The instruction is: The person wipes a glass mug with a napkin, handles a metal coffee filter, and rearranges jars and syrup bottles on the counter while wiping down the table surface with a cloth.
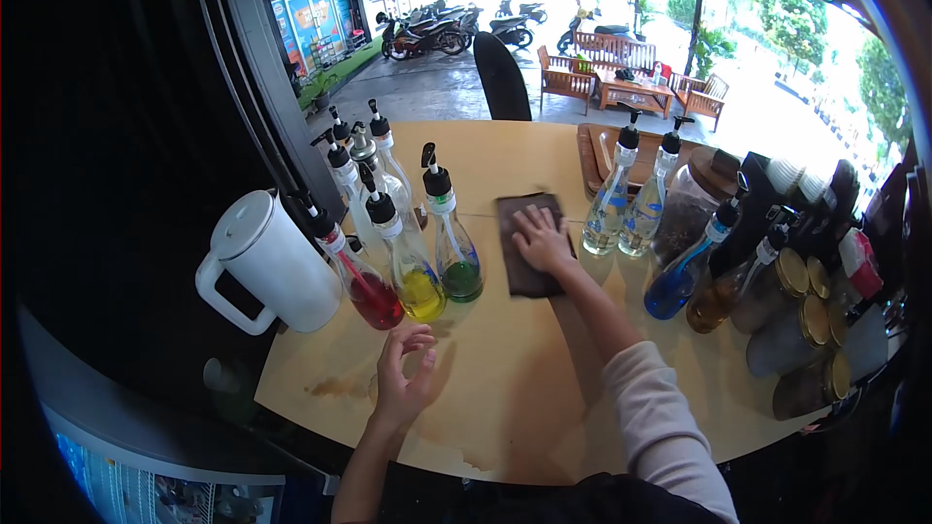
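Observation:
My right hand lies flat with spread fingers on a dark brown cloth on the wooden table. Over the table's near left part, my left hand hovers with its fingers loosely curved and apart, holding nothing. Just beyond it stand pump bottles with red, yellow and green liquid. Two clear pump bottles stand to the right of the cloth. A brown stain marks the table left of my left hand.
A white pitcher stands at the left edge. On the right are a blue-liquid bottle, an amber-liquid bottle and several gold-lidded jars. A wooden tray sits at the back right. Benches and parked motorcycles are beyond.

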The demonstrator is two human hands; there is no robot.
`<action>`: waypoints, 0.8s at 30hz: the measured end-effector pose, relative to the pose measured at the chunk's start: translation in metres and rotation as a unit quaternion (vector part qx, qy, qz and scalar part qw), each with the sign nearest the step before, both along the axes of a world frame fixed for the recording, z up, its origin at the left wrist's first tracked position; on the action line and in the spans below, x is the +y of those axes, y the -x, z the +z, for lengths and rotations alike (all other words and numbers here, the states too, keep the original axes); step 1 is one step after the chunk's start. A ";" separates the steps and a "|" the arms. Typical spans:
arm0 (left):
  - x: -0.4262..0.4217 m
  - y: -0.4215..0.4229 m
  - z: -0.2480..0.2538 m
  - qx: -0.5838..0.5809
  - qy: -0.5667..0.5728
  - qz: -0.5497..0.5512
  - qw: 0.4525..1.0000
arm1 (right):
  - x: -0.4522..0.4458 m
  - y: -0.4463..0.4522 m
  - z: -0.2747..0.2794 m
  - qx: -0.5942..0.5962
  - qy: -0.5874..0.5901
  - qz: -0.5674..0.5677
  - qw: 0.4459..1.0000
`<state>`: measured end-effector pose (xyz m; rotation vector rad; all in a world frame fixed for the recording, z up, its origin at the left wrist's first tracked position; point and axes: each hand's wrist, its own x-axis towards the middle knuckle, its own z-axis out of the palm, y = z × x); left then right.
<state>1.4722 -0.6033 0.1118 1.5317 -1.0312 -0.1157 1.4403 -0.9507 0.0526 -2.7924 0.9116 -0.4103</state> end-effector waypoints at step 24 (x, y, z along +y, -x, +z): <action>-0.139 0.041 0.014 -0.041 -0.007 -0.168 0.985 | 0.089 0.180 -0.002 0.005 0.027 0.020 0.999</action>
